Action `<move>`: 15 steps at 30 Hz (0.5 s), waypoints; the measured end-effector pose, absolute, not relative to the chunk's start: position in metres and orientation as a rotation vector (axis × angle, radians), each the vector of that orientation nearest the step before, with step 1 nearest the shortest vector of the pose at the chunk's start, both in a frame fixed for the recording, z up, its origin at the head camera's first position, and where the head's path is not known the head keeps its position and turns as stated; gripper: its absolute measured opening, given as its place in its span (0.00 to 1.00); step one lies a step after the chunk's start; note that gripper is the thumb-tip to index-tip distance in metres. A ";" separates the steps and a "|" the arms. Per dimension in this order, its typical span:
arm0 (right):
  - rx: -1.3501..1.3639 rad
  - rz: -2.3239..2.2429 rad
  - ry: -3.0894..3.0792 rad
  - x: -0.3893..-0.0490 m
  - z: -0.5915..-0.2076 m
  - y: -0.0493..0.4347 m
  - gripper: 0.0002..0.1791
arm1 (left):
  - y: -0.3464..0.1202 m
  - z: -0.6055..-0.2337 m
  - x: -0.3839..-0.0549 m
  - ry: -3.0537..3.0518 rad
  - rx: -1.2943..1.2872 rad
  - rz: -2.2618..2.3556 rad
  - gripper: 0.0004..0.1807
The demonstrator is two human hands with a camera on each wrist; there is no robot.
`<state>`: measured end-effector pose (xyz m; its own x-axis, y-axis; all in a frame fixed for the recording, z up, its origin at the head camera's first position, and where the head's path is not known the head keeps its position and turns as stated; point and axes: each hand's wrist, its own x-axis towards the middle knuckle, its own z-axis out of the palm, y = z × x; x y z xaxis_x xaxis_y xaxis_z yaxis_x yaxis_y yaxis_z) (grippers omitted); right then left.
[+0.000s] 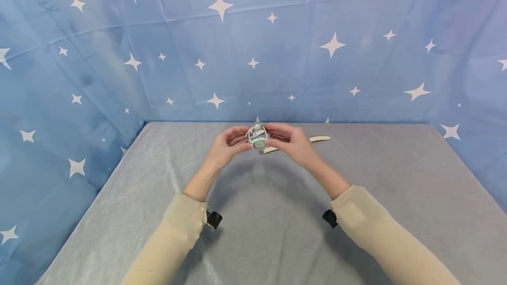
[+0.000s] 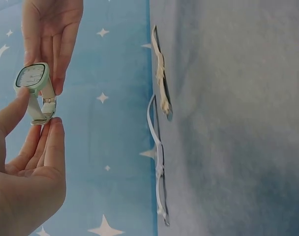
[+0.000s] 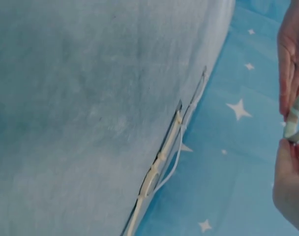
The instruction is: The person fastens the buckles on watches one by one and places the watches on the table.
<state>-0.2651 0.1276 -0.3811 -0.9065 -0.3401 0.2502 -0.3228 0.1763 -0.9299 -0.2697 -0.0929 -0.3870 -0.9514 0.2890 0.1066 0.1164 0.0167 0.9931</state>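
Note:
A mint-green wristwatch (image 1: 259, 144) with a rounded square face is held up between both hands, its strap closed into a loop. On one side my left hand (image 1: 223, 146) pinches it, thumb at the case and fingertips under the strap, as the left wrist view shows. From the other side my right hand (image 1: 295, 142) holds it with thumb and fingers. Below on the table lie a cream watch (image 2: 161, 73) and a white watch (image 2: 159, 157), stretched out flat. In the right wrist view the held watch (image 3: 294, 125) is cut off by the frame edge.
A grey cloth covers the table (image 1: 253, 232). Behind and to the left hangs a blue curtain (image 1: 253, 34) with white stars, meeting the table's far edge close beyond the hands. Black wrist cameras (image 1: 214, 219) sit at both sleeves.

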 end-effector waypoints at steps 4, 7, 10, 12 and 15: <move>-0.651 -1.871 2.393 -0.269 -0.383 0.120 0.24 | -0.099 -0.390 -0.271 2.174 0.384 2.074 0.26; -0.635 -1.835 2.422 -0.272 -0.385 0.114 0.24 | -0.104 -0.392 -0.272 2.195 0.369 2.067 0.26; -0.606 -1.819 2.434 -0.274 -0.387 0.107 0.23 | -0.109 -0.395 -0.274 2.217 0.351 2.052 0.26; -0.576 -1.810 2.447 -0.276 -0.388 0.102 0.23 | -0.112 -0.397 -0.275 2.238 0.335 2.036 0.26; -0.528 -1.799 2.455 -0.278 -0.391 0.096 0.22 | -0.117 -0.401 -0.278 2.267 0.316 2.010 0.26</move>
<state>-0.2783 0.0959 -0.3912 -0.9402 -0.3021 0.1574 -0.2410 0.2637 -0.9340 -0.2779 -0.1172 -0.4006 -0.9739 0.2174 0.0655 0.0910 0.1097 0.9898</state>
